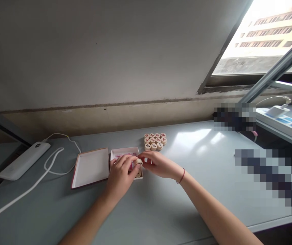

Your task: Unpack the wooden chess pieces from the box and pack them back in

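Observation:
Between the fingers and thumb of my left hand [122, 167] is a round wooden xiangqi piece [138, 162], tilted above a small white box [124, 150]. My right hand [156, 164] has its fingers bent, and its fingertips meet the right edge of that same piece. More pieces lie inside the box, such as one piece [138, 174] at its right end; my left hand hides much of the inside. Just beyond my right hand, several xiangqi pieces [152, 140] stand in close rows, the back ones with red characters and the front ones with black.
Left of the box lies its open lid [91, 168], white side up. A white power strip [25, 161] and a looping white cable [37, 185] occupy the left of the grey desk [186, 197]. A wall [105, 61] rises behind; a metal bar [276, 69] slants at right.

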A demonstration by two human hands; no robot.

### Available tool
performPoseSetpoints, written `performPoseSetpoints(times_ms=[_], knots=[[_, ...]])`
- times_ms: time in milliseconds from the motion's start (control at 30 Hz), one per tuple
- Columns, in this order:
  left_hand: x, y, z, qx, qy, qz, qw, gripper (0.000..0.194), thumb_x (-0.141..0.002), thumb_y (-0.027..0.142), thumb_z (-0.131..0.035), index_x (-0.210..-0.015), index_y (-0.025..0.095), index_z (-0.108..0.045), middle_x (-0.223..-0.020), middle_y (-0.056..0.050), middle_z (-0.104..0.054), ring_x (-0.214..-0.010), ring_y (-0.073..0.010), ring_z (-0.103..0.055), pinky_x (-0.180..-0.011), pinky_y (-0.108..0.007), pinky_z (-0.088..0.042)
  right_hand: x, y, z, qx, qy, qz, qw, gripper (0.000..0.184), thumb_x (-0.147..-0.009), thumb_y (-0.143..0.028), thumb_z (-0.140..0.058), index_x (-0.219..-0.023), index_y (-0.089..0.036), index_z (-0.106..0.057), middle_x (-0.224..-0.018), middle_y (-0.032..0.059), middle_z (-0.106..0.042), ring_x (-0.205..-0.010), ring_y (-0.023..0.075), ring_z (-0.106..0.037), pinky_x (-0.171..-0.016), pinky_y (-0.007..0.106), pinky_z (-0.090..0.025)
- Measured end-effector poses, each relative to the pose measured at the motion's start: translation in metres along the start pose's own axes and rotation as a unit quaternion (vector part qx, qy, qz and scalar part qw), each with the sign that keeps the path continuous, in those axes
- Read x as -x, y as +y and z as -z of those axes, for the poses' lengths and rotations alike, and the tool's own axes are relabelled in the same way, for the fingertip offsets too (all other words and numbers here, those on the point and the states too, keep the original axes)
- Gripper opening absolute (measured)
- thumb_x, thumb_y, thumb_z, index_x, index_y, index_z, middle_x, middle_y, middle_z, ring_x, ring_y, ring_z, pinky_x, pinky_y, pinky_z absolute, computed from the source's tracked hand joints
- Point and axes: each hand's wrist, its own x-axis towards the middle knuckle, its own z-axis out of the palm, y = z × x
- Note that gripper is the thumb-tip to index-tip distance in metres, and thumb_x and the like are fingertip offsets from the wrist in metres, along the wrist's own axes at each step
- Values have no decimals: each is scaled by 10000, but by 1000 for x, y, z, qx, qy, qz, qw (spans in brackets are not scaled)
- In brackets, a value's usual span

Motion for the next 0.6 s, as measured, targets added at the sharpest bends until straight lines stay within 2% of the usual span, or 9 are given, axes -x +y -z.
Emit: performPoseSetpoints(times_ms=[100, 200, 267, 333, 400, 467, 600], knots=[[0, 1, 4, 38, 26, -5, 999, 144, -913, 298, -492, -983, 227, -597, -1011, -35, -672, -965, -195, -625, -862, -342, -453, 1, -1, 4, -27, 4, 4, 1000, 201, -835, -156, -490, -979, -167, -631, -870, 41, -633, -716, 127, -562, -615, 219, -429], [0, 1, 8, 80, 48, 3, 996, 136, -907, 301, -493, -960, 225, -593, -1104, -52, -640, -1042, -197, -604, -890, -339, -480, 5, 7, 22, -41, 30, -19, 999, 129, -839, -227, -485, -872, -168, -594, -790, 19, -594, -665, 115, -524, -575, 211, -404], [0, 0, 10, 102, 47, 7, 994, 124, -903, 298, -500, -957, 226, -585, -1120, -50, -640, -1049, -192, -606, -895, -334, -493, 10, 18, 41, -23, 75, -75, 994, 139, -832, -272, -471, -800, -174, -564, -719, 2, -557, -602, 106, -469, -534, 213, -365], [0, -1, 12, 116, 44, 19, 992, 127, -905, 306, -501, -972, 229, -577, -1040, -32, -674, -967, -181, -638, -845, -318, -522, 17, 33, 58, 15, 119, -156, 980, 164, -809, -303, -469, -725, -180, -537, -652, -10, -516, -564, 104, -426, -504, 219, -323], [-1, -3, 13, 123, 43, 27, 991, 144, -916, 305, -487, -999, 233, -580, -965, -14, -689, -884, -166, -655, -790, -295, -540, 22, 49, 70, 24, 102, -244, 964, 188, -789, -327, -474, -686, -180, -533, -612, -8, -504, -545, 108, -420, -482, 224, -292], [-1, -5, 13, 123, 40, 11, 992, 163, -930, 277, -462, -1015, 237, -596, -975, -14, -680, -891, -157, -652, -797, -278, -535, 24, 64, 73, 19, 74, -298, 952, 198, -768, -333, -490, -649, -178, -523, -589, -7, -496, -527, 106, -412, -472, 229, -271], [-1, -9, 12, 109, 35, -7, 993, 207, -922, 217, -458, -1060, 248, -610, -1046, -33, -642, -963, -157, -632, -839, -267, -519, 25, 81, 69, 6, 53, -325, 944, 216, -757, -336, -498, -611, -178, -488, -577, -11, -478, -505, 96, -384, -467, 231, -247]])
